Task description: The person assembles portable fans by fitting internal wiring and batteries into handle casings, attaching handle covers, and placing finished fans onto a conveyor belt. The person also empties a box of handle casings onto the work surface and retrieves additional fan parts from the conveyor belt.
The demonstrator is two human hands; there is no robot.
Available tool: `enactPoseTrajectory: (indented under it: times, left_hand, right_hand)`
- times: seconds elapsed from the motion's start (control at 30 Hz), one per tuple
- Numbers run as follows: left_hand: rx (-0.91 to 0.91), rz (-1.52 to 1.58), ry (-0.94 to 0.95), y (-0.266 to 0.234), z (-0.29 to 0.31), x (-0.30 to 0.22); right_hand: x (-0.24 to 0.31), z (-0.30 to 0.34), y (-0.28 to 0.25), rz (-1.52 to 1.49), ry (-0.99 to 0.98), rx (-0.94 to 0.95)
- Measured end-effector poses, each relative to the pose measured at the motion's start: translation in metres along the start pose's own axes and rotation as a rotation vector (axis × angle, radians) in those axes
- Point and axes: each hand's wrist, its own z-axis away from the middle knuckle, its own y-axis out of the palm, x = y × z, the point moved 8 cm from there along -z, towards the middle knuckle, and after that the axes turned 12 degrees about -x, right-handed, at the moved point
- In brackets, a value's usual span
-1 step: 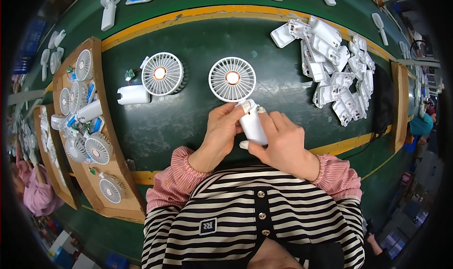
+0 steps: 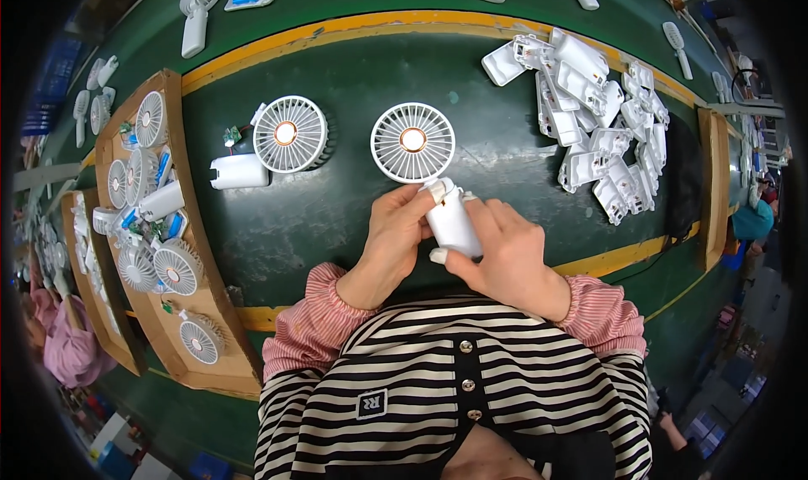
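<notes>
A white handheld fan is in my hands, its round grilled head (image 2: 412,142) facing up and its white handle (image 2: 453,228) pointing toward me. My left hand (image 2: 394,234) pinches the handle's upper end just below the head, with covered fingertips. Along the right side of the handle, my right hand (image 2: 503,249) is closed, its thumb near the lower end. To the left lies another fan head (image 2: 290,133), wired to a small green circuit board (image 2: 232,135). Beside that board rests a white handle shell (image 2: 239,170).
A pile of white handle shells (image 2: 593,118) covers the right of the green table. At the left stands a cardboard tray (image 2: 220,333) of fan heads with blue batteries and boards. Yellow edging (image 2: 353,27) borders the far side, with more fans beyond.
The fan's handle has shifted very slightly to the right at its lower end, and its head a touch to the left. Both hands keep their hold.
</notes>
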Motion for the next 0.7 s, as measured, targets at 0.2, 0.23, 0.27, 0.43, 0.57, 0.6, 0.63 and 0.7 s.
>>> enactPoseTrajectory:
  times: [0.2, 0.23, 0.27, 0.43, 0.57, 0.6, 0.63, 0.7]
  left_hand:
    - [0.088, 0.044, 0.109, 0.000, -0.005, -0.002]
    - [0.122, 0.040, 0.145, 0.003, -0.002, -0.006]
    - [0.125, 0.033, 0.148, 0.004, 0.001, -0.007]
    - [0.126, -0.015, 0.111, 0.005, 0.003, -0.005]
    - [0.162, -0.013, 0.149, 0.007, 0.005, -0.005]
    - [0.185, -0.016, 0.171, 0.009, 0.007, -0.007]
    - [0.209, -0.018, 0.193, 0.011, 0.009, -0.008]
    - [0.201, -0.035, 0.207, 0.012, 0.007, -0.009]
  right_hand:
    - [-0.052, 0.022, 0.043, -0.431, 0.621, 0.273]
    - [-0.052, 0.020, 0.045, -0.435, 0.620, 0.265]
    - [-0.049, 0.024, 0.055, -0.677, 0.760, 0.304]
    - [-0.035, 0.028, 0.068, -1.119, 1.055, 0.387]
    - [-0.038, 0.031, 0.070, -1.145, 1.044, 0.346]
    - [-0.039, 0.030, 0.070, -1.136, 1.026, 0.338]
    - [-0.039, 0.030, 0.070, -1.126, 1.006, 0.330]
    - [-0.041, 0.031, 0.071, -1.146, 1.012, 0.326]
